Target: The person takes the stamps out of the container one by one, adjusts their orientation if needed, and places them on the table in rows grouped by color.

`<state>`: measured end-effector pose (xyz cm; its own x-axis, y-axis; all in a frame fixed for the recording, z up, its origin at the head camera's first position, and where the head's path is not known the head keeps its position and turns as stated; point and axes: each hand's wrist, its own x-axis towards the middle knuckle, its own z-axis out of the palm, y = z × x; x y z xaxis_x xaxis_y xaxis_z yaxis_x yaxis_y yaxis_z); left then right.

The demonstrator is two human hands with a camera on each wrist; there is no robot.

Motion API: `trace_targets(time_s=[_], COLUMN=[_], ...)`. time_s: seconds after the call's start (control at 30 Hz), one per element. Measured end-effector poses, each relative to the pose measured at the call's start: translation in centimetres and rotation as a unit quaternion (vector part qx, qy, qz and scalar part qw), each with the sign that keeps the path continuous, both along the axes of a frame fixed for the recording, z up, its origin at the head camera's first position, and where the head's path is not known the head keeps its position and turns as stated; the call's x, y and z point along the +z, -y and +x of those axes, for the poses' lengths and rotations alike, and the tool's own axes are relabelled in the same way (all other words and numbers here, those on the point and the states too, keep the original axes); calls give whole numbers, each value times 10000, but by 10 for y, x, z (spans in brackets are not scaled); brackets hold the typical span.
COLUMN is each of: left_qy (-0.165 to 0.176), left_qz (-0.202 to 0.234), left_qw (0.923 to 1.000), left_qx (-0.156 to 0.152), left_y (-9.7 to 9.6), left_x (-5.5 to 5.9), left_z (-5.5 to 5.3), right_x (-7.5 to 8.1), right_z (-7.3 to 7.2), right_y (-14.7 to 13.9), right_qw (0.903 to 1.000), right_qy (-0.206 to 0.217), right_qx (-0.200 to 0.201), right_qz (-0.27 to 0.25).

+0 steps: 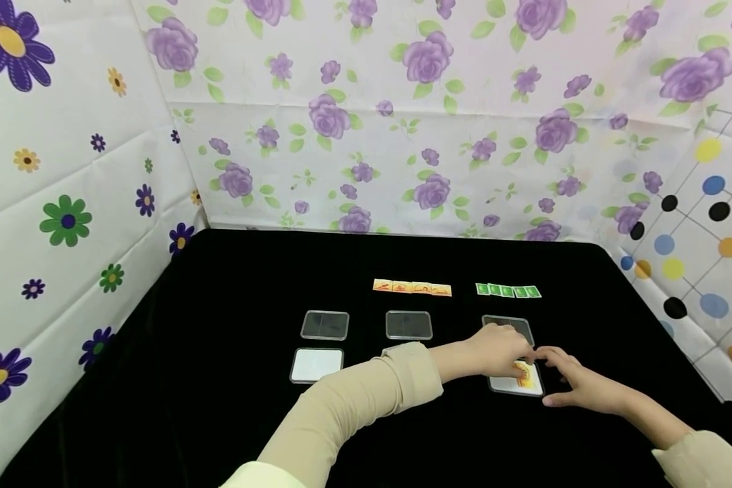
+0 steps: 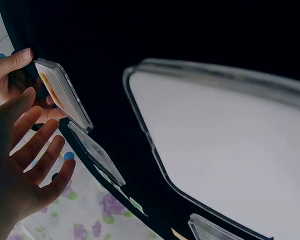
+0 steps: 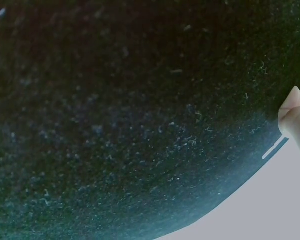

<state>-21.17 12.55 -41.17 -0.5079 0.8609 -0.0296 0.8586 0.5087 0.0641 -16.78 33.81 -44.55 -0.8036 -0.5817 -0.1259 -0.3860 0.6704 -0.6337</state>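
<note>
An orange-printed stamp-like picture [image 1: 526,375] lies on the white face of a flat clear-rimmed case [image 1: 512,388] at the right. Over this case is my left hand [image 1: 494,349], its fingertips right at the picture; in the left wrist view the fingers are spread and loosely bent. My right hand [image 1: 582,386] arches around the case's right end, thumb by the near corner and index fingertip by the far one. In the right wrist view only a bit of a hand [image 3: 297,117] shows at the right edge. A white-faced case [image 2: 220,145] looms under my left wrist.
A white-faced case [image 1: 317,366] lies at left. Behind are dark clear cases, one left [image 1: 325,325], one middle [image 1: 409,325], one right [image 1: 512,324] partly behind my left hand. Farther back sit a row of orange pictures [image 1: 411,287] and several green ones [image 1: 508,291] on black cloth [image 1: 250,271].
</note>
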Motion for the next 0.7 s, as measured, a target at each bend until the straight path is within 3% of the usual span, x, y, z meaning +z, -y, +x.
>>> trace_targets(time_s=[0.37, 0.7], left_qy=[-352, -534], left_qz=[-311, -523], left_qw=[9988, 9969], left_qx=[141, 226], left_y=[-8, -6], left_x=[-5, -9], left_z=[14, 14], right_x=[-3, -2], right_z=[2, 3], right_y=[-2, 0], right_qw=[9995, 9998], right_qy=[-302, -180], right_qx=[-55, -67], right_qz=[-26, -62])
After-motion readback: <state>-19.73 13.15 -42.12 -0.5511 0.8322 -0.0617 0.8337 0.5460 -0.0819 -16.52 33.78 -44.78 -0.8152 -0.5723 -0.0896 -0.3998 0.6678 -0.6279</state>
